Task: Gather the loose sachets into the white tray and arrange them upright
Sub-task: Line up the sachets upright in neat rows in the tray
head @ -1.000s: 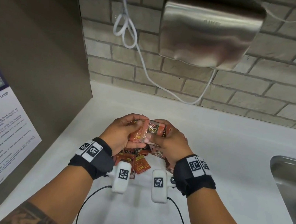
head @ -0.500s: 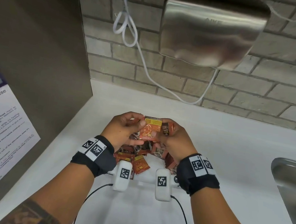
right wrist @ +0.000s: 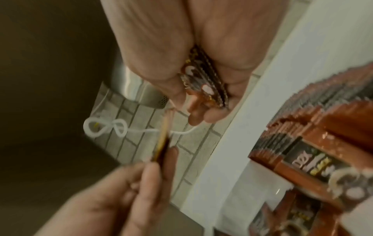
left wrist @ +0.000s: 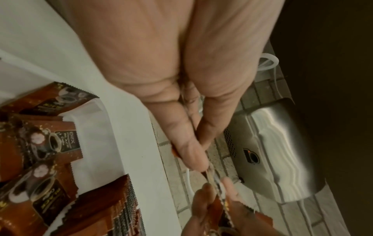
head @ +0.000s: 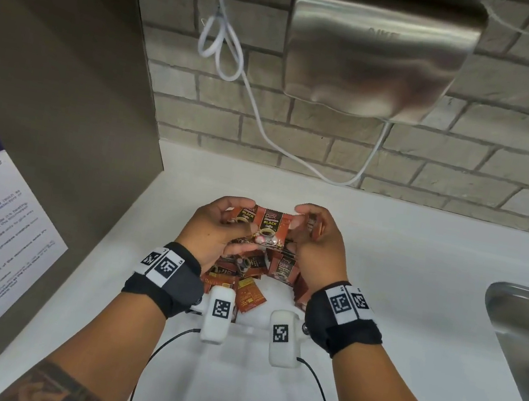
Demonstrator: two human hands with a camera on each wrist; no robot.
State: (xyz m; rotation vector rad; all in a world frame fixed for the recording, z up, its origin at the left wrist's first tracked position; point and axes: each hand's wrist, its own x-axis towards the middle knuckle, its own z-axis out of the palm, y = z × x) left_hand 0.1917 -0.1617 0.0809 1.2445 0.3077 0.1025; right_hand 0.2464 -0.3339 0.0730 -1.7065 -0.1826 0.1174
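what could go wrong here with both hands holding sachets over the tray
1. The left hand and right hand pinch the front coffee sachet only by its edges, so it may slip.
2. The right hand also holds a small stack, which could fan apart.
3. Dropped sachets could knock the upright row in the white tray.

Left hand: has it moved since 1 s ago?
No. The left hand still pinches the sachets in the same spot, with the same gap short of the counter's back edge, below the hand dryer.
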